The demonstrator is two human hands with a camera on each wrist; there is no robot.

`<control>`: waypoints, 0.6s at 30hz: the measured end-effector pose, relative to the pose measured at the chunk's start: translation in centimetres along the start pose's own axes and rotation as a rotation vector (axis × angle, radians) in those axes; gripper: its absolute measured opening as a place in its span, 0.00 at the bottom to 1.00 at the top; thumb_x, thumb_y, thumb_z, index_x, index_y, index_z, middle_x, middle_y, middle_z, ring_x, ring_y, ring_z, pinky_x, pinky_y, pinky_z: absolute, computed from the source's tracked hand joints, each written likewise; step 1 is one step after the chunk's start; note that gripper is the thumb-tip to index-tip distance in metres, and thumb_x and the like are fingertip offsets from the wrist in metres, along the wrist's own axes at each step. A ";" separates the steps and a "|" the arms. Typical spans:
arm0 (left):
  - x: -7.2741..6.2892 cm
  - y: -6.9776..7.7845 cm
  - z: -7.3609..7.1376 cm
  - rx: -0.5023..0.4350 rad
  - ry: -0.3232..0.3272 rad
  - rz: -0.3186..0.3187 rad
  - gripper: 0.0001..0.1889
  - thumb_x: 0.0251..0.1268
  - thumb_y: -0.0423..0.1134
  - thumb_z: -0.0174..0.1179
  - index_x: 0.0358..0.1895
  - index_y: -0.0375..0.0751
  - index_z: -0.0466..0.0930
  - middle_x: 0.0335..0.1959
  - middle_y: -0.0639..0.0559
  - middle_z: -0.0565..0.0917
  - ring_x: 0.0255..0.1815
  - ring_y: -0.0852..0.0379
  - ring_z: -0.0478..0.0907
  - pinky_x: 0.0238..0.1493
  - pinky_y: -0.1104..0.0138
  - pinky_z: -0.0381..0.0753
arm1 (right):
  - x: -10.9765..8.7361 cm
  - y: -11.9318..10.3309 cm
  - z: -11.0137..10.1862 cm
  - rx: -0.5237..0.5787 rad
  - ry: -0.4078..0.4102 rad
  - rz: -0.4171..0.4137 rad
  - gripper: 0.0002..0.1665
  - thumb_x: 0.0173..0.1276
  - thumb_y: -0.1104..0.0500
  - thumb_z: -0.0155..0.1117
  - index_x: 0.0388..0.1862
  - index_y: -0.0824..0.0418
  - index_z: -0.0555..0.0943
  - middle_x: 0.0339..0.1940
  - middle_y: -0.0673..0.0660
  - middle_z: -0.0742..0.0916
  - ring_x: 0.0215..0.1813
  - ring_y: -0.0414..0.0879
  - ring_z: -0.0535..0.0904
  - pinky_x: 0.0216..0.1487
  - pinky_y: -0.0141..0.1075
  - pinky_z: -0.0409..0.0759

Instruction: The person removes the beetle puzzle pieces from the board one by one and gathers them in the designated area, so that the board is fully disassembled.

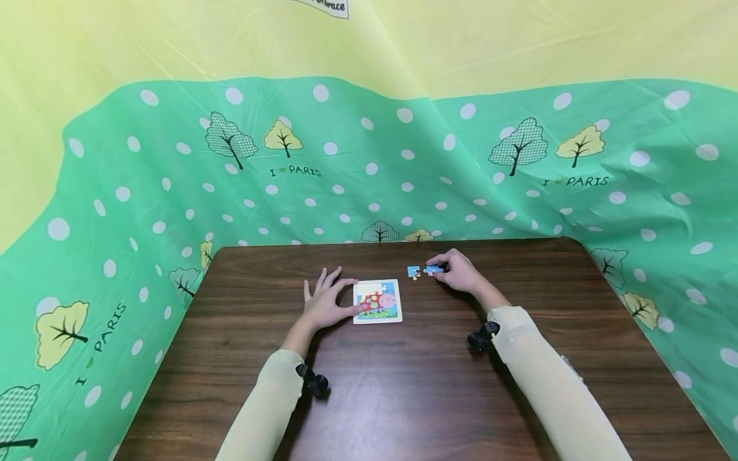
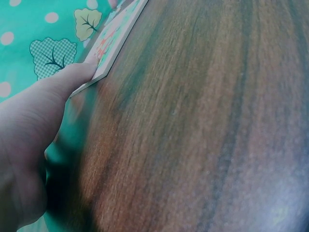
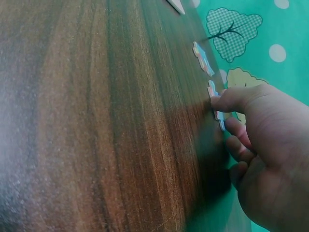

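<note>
A small square jigsaw puzzle in a white frame lies on the table, with a pink pig in a red dress on it and a pale bare area at its upper left. My left hand holds the puzzle's left side between thumb and index finger, other fingers spread; the left wrist view shows the thumb on its edge. Up and to the right, my right hand pinches a blue puzzle piece, partly covered by the fingers. Another blue puzzle piece lies just left of it, also seen in the right wrist view.
The dark wooden table ends at the back against a green dotted cloth with printed trees. Black wrist cameras sit on both forearms, the left camera and the right camera close above the tabletop.
</note>
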State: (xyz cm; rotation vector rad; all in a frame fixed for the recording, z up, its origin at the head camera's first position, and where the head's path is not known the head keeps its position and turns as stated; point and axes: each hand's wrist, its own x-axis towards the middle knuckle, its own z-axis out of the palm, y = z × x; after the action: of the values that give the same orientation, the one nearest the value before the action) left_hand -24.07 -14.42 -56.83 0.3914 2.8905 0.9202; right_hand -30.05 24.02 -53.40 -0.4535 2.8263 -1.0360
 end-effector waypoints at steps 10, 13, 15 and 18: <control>-0.1 0.1 -0.1 -0.005 -0.005 -0.001 0.40 0.63 0.72 0.74 0.79 0.69 0.78 0.96 0.50 0.57 1.00 0.36 0.38 0.88 0.22 0.24 | -0.2 -0.2 -0.1 0.009 0.025 -0.020 0.20 0.75 0.67 0.74 0.64 0.66 0.91 0.56 0.69 0.85 0.55 0.58 0.77 0.55 0.44 0.75; -0.1 0.1 -0.2 -0.009 -0.004 -0.001 0.40 0.63 0.72 0.73 0.78 0.69 0.78 0.96 0.50 0.57 1.00 0.36 0.38 0.88 0.22 0.24 | -0.4 -0.6 -0.2 0.018 0.028 -0.027 0.20 0.75 0.67 0.74 0.64 0.66 0.90 0.55 0.69 0.85 0.53 0.58 0.77 0.54 0.44 0.75; -0.1 0.1 -0.2 -0.010 -0.003 0.001 0.39 0.63 0.71 0.73 0.77 0.68 0.78 0.96 0.50 0.57 1.00 0.35 0.38 0.88 0.21 0.24 | -0.5 -0.9 -0.2 0.024 0.031 -0.031 0.20 0.76 0.66 0.74 0.65 0.66 0.90 0.56 0.70 0.84 0.53 0.58 0.77 0.54 0.44 0.76; -0.1 0.1 -0.1 -0.008 -0.003 0.003 0.38 0.64 0.68 0.74 0.77 0.67 0.78 0.96 0.50 0.57 0.99 0.35 0.39 0.88 0.21 0.25 | -0.7 -1.6 -0.2 0.032 0.033 -0.031 0.20 0.76 0.66 0.73 0.65 0.65 0.89 0.56 0.69 0.83 0.51 0.58 0.77 0.53 0.43 0.76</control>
State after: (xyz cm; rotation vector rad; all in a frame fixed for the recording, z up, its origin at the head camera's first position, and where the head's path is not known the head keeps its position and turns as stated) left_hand -24.01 -14.47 -56.70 0.3969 2.8833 0.9301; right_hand -29.02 23.21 -52.24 -0.4826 2.8357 -1.1019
